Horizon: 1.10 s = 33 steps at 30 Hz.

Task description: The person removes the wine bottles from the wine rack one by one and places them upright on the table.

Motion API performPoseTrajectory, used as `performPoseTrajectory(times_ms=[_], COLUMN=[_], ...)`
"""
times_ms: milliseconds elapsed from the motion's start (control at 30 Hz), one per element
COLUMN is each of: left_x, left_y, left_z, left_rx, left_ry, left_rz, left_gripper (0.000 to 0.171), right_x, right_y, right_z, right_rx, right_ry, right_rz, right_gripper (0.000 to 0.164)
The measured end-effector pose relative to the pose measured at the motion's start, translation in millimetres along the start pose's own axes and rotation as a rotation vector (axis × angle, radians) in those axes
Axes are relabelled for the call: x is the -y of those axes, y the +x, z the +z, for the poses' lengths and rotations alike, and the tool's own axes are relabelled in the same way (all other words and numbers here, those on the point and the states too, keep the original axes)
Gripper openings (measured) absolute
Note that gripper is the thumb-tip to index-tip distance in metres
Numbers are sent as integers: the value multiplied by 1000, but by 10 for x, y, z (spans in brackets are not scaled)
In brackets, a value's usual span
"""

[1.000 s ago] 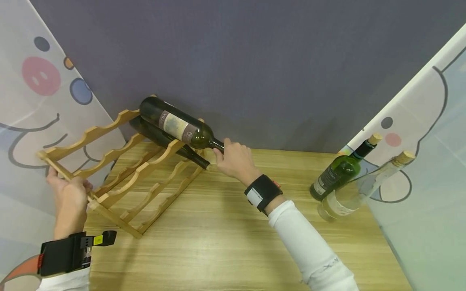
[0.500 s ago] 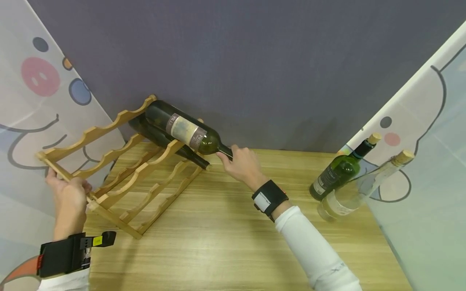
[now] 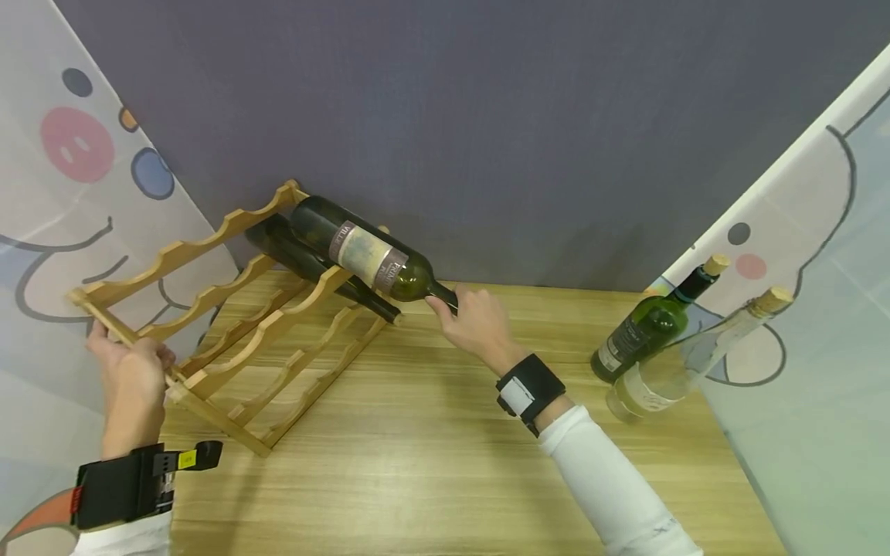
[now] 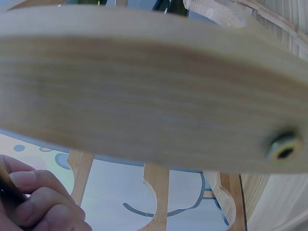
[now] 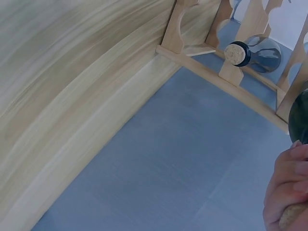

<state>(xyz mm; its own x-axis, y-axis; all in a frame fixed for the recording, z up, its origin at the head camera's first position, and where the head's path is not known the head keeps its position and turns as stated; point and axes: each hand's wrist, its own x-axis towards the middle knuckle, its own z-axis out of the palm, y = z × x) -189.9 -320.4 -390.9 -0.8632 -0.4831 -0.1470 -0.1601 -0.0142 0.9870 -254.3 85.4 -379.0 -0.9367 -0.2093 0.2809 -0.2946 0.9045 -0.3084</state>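
My right hand (image 3: 476,320) grips the neck of a dark green wine bottle (image 3: 368,255) with a pale label. The bottle slants over the top back corner of a wooden wine rack (image 3: 222,421), neck toward me. In the right wrist view, the fingers (image 5: 288,180) wrap the neck, and a cork end (image 5: 294,216) pokes out below them. My left hand (image 3: 135,371) holds the rack's left end bar, its fingers curled. Under the held bottle, a second dark corked bottle (image 3: 292,255) lies in the rack.
On the right of the wooden table (image 3: 431,479) stand a green corked bottle (image 3: 636,336) and a clear corked bottle (image 3: 650,386). A grey wall (image 3: 487,139) rises behind the rack. Printed panels (image 3: 42,232) close in the left and right sides.
My right hand has moved right and toward me, drawing the bottle with it along the rack's top. The left hand and the rack have stayed in place.
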Motion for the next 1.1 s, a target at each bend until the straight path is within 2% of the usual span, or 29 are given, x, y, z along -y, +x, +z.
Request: performPoseTrajectory(times_ms=[100, 300, 633, 933, 1100], left_x=[1, 13, 0, 2, 3], left_y=[-2, 1, -10, 2, 9], left_z=[-5, 5, 3, -11, -4], left_rx=[-5, 7, -17, -1, -2], left_ry=[-17, 6, -11, 23, 8], left_rz=[15, 29, 10, 18, 17], left_gripper=[76, 75, 77, 78, 77], right_x=[-12, -43, -45, -71, -111], right_y=[-31, -88, -100, -105, -128], right_z=[-22, -55, -101, -249, -299], right_rx=[11, 12, -29, -23, -30], right_ry=[22, 45, 115, 176, 186], right_rz=[6, 23, 36, 72, 81], right_gripper=[51, 50, 48, 49, 48])
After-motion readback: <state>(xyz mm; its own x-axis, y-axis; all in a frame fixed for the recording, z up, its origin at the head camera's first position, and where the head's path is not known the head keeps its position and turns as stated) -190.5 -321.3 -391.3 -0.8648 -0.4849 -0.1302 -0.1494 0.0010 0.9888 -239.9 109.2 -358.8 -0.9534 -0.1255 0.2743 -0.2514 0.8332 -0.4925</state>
